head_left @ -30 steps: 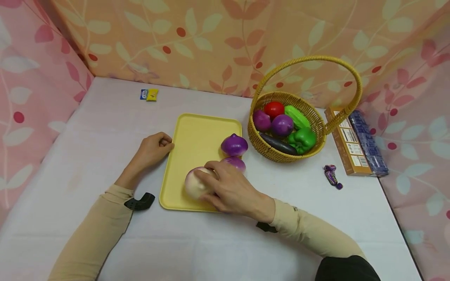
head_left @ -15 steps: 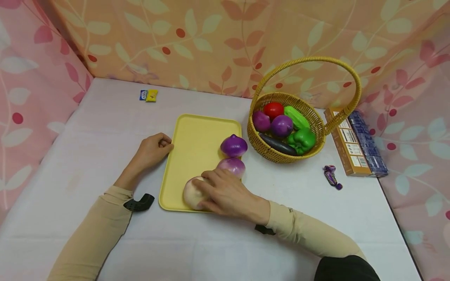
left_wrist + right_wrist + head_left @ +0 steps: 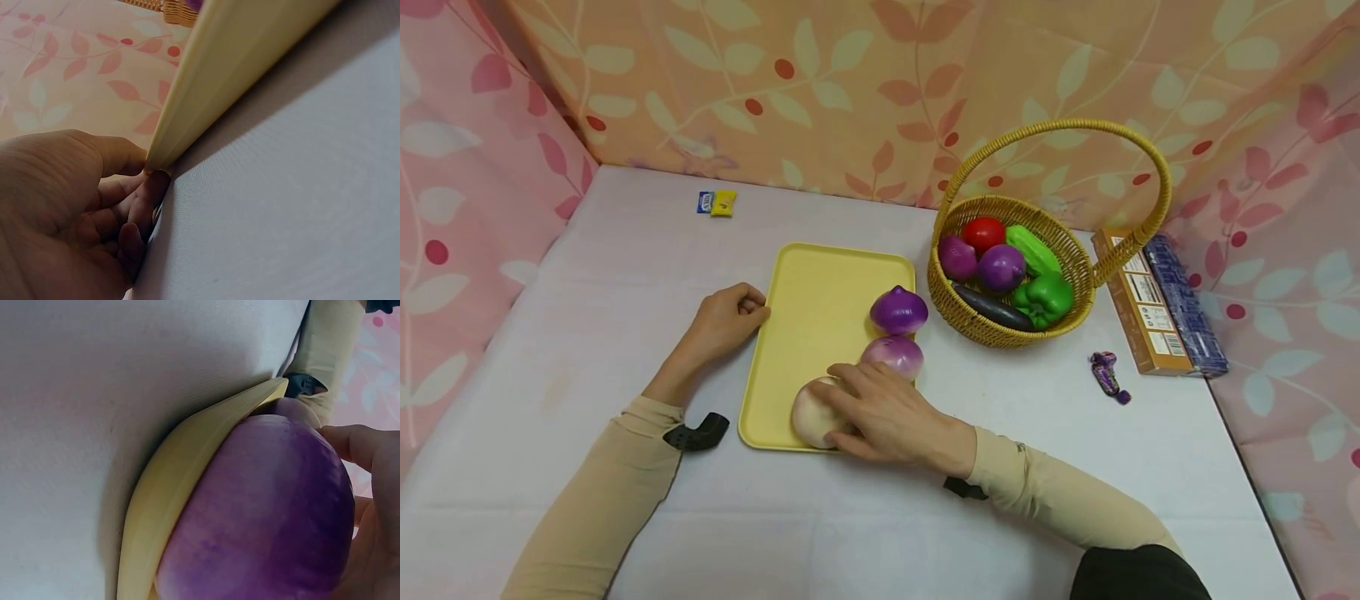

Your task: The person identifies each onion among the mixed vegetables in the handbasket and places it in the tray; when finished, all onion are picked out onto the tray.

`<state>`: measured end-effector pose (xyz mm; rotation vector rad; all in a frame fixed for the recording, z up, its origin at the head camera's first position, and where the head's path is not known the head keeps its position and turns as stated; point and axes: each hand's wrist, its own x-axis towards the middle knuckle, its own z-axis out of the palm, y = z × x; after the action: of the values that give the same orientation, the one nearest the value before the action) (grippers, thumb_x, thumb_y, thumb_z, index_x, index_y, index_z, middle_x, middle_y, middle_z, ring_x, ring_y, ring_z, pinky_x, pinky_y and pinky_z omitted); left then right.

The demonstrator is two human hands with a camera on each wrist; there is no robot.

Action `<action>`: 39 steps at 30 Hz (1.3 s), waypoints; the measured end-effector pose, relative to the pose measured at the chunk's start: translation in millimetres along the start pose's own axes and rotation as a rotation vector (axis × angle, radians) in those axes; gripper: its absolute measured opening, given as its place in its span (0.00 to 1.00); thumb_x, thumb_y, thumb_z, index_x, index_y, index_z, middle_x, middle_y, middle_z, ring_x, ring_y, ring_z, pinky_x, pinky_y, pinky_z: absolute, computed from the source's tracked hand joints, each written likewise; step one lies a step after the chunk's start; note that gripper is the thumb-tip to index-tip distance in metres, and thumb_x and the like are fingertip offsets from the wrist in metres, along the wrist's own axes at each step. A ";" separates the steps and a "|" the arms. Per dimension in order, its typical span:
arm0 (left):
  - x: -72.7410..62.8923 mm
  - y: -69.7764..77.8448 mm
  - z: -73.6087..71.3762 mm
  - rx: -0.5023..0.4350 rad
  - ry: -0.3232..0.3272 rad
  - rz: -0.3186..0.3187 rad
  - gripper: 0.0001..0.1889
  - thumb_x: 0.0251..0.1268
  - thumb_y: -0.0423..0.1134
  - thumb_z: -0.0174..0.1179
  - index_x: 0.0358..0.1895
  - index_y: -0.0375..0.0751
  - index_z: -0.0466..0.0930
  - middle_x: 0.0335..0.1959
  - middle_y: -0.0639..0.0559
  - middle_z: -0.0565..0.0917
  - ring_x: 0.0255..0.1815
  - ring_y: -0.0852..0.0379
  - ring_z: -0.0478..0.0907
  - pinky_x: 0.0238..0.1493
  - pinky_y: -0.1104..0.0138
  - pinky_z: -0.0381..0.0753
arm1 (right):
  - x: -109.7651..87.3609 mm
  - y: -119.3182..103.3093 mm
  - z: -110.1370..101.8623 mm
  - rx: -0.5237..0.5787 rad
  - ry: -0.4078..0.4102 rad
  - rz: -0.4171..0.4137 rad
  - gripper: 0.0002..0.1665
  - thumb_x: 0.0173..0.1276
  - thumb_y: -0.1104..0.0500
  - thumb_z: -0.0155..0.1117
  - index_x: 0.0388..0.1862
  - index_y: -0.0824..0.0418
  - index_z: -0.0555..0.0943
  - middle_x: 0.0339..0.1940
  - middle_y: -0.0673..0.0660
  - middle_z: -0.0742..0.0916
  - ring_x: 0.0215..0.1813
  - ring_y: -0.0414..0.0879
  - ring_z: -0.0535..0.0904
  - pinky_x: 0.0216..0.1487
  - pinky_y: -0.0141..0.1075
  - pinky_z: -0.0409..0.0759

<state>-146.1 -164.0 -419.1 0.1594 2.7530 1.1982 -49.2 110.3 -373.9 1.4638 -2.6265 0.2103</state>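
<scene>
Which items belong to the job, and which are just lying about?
Likely the job: tray (left hand on its edge); pale onion in right hand; both purple onions; probably basket.
Seemingly lying about: two packets; candy; brown box; blue pack.

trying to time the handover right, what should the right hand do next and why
Probably ease the right hand open and lift it off the pale bulb: its fingers curl against the bulb, which appears to rest on the yellow tray near the front edge, while the left hand is at the tray's left edge.
</scene>
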 end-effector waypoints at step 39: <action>-0.7 -1.8 0.2 -0.002 0.011 0.021 0.14 0.69 0.40 0.54 0.48 0.33 0.79 0.40 0.41 0.83 0.39 0.50 0.77 0.43 0.64 0.72 | -66.1 198.0 -42.3 0.027 0.060 0.959 0.43 0.69 0.49 0.60 0.77 0.60 0.57 0.73 0.77 0.61 0.73 0.75 0.57 0.68 0.70 0.53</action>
<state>-145.5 -165.2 -420.5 0.1827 2.7663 1.2103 -181.5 276.3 -355.8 0.0832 -3.0331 0.3557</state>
